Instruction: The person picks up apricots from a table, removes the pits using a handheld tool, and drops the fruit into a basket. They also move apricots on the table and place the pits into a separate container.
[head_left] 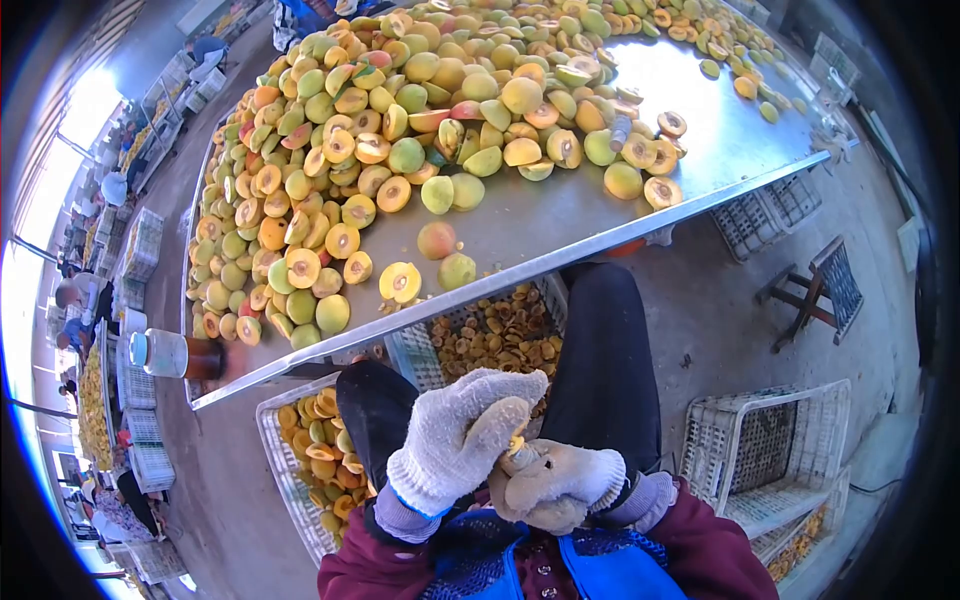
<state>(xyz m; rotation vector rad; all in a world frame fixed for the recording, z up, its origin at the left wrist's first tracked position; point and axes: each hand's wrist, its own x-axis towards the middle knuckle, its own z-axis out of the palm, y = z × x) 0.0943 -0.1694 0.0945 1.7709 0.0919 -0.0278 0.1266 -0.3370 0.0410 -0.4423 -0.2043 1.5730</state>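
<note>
A small yellowish thing (517, 452) is held in the bent fingers of the right hand (560, 485), in front of the body, below the near edge of the metal table (520, 268). What it is cannot be told, as it is mostly hidden. The left hand (455, 435) is curled close beside it, but whether it is gripped there too cannot be seen. It may be best held with a soft, steady pinch, as soft fruit could be squashed. Both wrists should be kept loose, and the thumbs well seen.
</note>
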